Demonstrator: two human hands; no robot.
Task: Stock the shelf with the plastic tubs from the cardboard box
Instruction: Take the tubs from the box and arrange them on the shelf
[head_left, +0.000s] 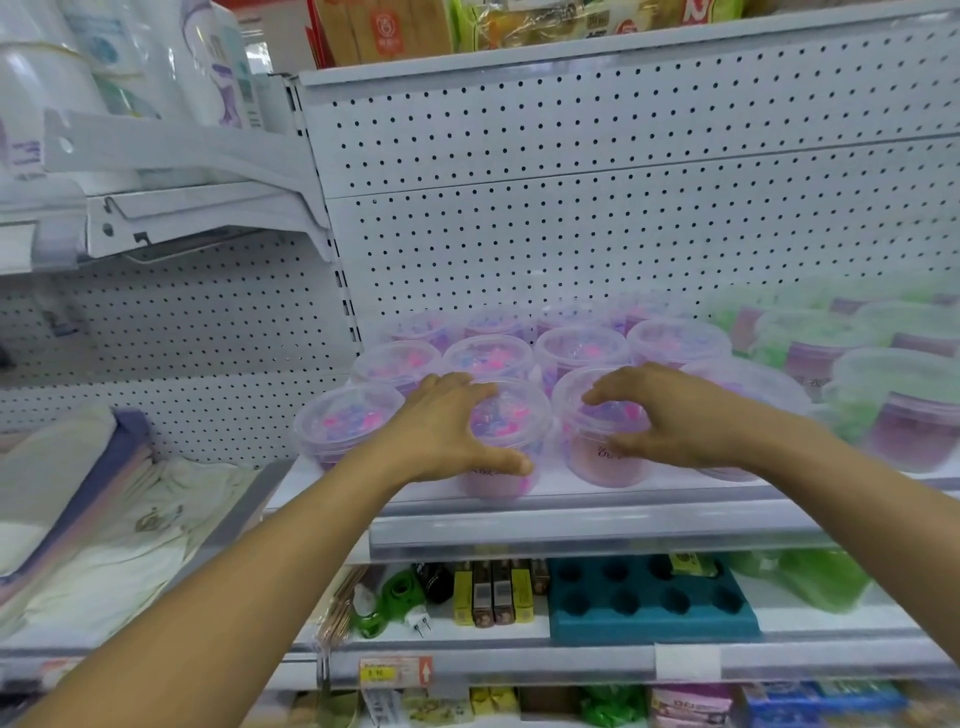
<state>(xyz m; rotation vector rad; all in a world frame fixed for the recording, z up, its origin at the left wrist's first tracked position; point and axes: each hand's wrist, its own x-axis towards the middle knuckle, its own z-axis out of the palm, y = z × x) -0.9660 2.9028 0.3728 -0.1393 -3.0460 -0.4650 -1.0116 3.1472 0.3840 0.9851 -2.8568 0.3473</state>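
Observation:
Several clear plastic tubs with pink and purple contents stand in rows on the white shelf (571, 512). My left hand (441, 431) grips a front-row tub (506, 441), fingers over its lid and thumb on its front wall. My right hand (670, 415) holds the neighbouring front-row tub (597, 452) the same way, from the right. Both tubs stand on the shelf near its front edge. Another front-row tub (348, 421) stands left of my left hand. The cardboard box is out of view.
Green-lidded tubs (904, 410) fill the shelf to the right. A perforated white back panel (597, 208) rises behind. Folded cloth packs (104, 519) lie on the left shelf. The lower shelf holds a teal tray (649, 608) and small boxes (493, 592).

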